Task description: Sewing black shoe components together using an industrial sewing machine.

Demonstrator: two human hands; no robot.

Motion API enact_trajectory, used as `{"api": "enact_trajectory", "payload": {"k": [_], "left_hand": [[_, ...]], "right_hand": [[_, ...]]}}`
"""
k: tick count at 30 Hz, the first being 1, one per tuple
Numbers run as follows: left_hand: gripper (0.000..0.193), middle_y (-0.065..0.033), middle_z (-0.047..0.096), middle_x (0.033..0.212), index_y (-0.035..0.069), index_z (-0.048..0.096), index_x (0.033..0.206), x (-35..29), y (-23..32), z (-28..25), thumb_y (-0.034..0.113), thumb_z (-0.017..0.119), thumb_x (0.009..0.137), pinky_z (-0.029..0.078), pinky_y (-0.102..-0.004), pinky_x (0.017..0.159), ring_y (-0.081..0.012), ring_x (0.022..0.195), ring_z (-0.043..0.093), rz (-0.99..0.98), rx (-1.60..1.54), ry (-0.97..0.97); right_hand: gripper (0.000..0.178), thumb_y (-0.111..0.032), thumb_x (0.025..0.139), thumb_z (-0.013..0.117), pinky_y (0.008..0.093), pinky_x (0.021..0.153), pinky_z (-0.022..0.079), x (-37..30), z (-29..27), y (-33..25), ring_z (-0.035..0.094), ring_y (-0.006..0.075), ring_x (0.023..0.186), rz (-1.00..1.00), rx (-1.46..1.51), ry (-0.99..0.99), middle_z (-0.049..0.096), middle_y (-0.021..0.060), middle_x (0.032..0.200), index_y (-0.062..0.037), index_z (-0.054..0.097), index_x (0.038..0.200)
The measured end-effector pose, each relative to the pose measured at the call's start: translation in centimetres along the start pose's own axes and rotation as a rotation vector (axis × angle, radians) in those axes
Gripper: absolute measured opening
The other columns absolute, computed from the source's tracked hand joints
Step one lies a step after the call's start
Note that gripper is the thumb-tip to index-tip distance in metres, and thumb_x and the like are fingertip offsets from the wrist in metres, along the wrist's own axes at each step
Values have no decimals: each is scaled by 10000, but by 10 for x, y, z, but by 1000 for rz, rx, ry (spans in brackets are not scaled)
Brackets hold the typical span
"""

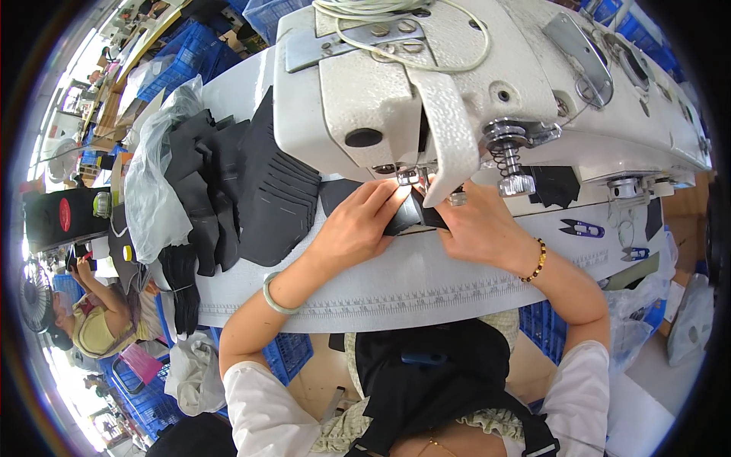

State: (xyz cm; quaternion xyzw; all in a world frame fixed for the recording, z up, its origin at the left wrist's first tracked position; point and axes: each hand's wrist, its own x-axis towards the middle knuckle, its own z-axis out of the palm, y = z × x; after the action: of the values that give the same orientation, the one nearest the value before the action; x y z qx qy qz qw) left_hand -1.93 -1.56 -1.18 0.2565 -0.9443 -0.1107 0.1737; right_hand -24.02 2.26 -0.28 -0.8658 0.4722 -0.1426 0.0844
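Note:
A white industrial sewing machine (358,107) fills the upper middle, its lit presser foot (409,177) low over the table. Under it lies a dark, smooth piece of material (403,216), perhaps leather or fabric, partly covered by my fingers. My left hand (356,225) pinches this piece on its left side, fingertips close beside the presser foot. From the other side my right hand (480,227) grips its right edge, thumb showing and the other fingers partly hidden behind the machine's white curved guard (448,137).
Stacked black cut pieces (278,190) and a clear plastic bag (156,190) lie left. Thread snips (582,228) and more black pieces (554,186) sit right. A printed ruler strip (426,295) follows the table's front edge. Another person (114,320) sits far left.

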Motion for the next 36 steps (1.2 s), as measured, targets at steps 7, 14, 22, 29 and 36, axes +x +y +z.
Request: {"api": "enact_trajectory", "payload": {"k": [7,14,22,29,36], "left_hand": [[667,-145,495,1125,-48,509,1158,-1,-2,4,57,722,534,481,-370,897,-317,1044,533,11,7,53],[659,-141,498,1121,-41,522,1137,-2,-5,4,68,730,520,485,-367,869,-308,1002,537,3,10,24],[650,-116,508,1111,-11,535,1145,-3,-6,6,82,734,533,488,-358,813,-284,933,540,-9,30,8],[634,-118,523,1085,11,541,1160,-2,-11,4,85,725,558,494,-358,784,-283,865,553,-26,5,17],[587,-132,519,1080,4,570,1109,0,-10,1,50,713,541,504,-364,819,-307,931,570,5,-40,70]], "right_hand": [[96,-90,633,606,369,517,451,1,2,2,517,276,804,-85,0,140,509,94,786,-12,551,643],[82,-87,628,604,366,509,439,2,6,5,504,266,794,-97,23,164,505,90,772,-18,559,627],[92,-108,628,617,338,522,428,1,18,10,476,247,779,-182,-73,191,501,84,735,-31,587,589],[299,-77,666,602,331,601,478,2,16,6,495,270,888,-223,-104,289,522,106,836,15,628,949],[341,-56,684,590,346,624,484,-2,13,2,498,289,920,-135,-45,249,534,115,840,15,617,1016]]}}
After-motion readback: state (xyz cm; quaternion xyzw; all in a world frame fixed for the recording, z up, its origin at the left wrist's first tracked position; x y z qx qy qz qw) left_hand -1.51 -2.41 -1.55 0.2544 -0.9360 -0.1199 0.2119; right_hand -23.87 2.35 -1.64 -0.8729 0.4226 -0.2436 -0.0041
